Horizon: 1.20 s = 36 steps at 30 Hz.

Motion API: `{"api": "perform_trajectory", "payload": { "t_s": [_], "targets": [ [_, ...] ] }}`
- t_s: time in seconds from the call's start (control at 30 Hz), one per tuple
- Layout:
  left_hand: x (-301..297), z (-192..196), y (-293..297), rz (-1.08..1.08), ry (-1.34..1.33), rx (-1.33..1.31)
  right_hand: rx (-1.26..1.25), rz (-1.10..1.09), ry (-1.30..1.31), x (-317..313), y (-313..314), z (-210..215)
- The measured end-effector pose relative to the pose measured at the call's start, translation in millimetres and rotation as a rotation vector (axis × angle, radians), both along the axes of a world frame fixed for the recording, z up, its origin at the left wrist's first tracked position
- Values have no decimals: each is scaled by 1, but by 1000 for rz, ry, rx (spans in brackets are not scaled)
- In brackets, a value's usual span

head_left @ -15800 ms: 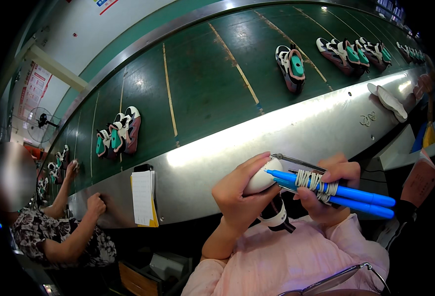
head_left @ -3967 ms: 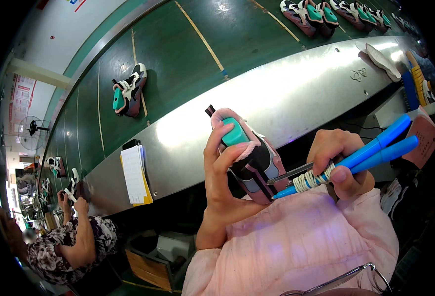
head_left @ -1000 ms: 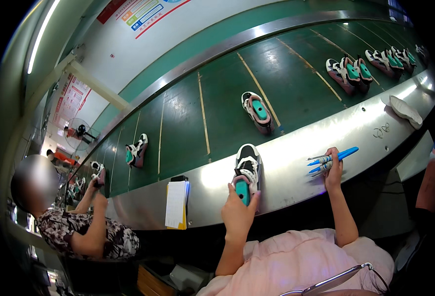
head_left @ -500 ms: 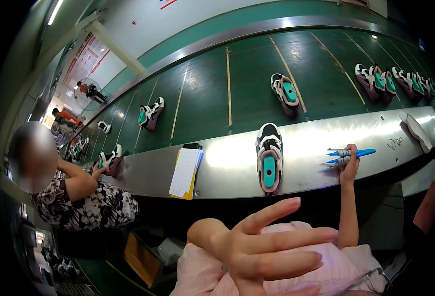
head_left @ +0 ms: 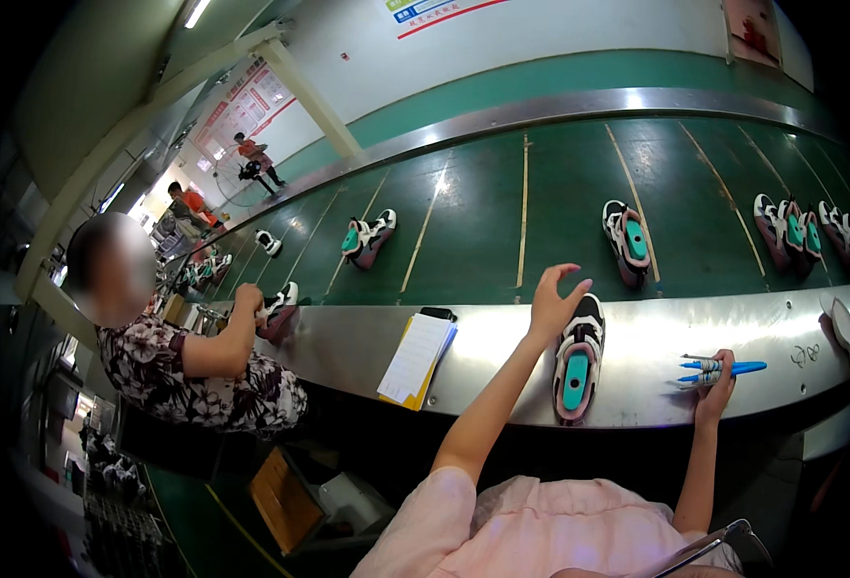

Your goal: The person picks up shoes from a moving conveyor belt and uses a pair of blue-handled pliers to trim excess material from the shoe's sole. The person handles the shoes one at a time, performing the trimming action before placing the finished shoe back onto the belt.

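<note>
A black, white and pink sneaker with a teal insert inside stands on the metal ledge in front of me, its toe pointing away. My left hand reaches over the ledge just left of the toe, fingers curved and apart, holding nothing. It seems close to the shoe, but I cannot tell whether it touches. To the right, my right hand rests low over the ledge, its fingers closed around a bundle of blue pens lying sideways. The bundle's wrapped middle is partly hidden by the fingers.
Beyond the metal ledge runs a green conveyor belt carrying another sneaker and several more at the right. A paper pad lies left of my hands. Further left, a person in a floral top handles a shoe.
My left hand has moved from close in front of me out to the toe of the sneaker. My right hand stays on the pens. The view has shifted, with everything lower and further right.
</note>
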State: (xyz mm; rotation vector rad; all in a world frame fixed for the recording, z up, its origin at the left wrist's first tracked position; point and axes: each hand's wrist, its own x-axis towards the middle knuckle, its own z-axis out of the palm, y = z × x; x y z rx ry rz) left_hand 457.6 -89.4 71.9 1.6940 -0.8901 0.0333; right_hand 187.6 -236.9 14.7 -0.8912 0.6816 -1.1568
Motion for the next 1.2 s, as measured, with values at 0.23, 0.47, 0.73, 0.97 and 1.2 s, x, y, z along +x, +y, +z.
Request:
{"api": "perform_trajectory", "payload": {
  "t_s": [0.23, 0.47, 0.73, 0.97, 1.2],
  "targets": [
    [15, -19, -25, -152, 372, 630, 35, -9, 47, 0, -2, 1],
    [25, -32, -13, -340, 595, 473, 33, -8, 67, 3, 2, 3],
    [-36, 52, 21, -279, 374, 61, 21, -9, 99, 3, 8, 5],
    [-117, 69, 62, -287, -49, -254, 123, -139, 67, 5, 1, -9],
    [-131, 74, 64, -181, -87, -157, -231, 128, -78, 5, 48, 91]
  ]
}}
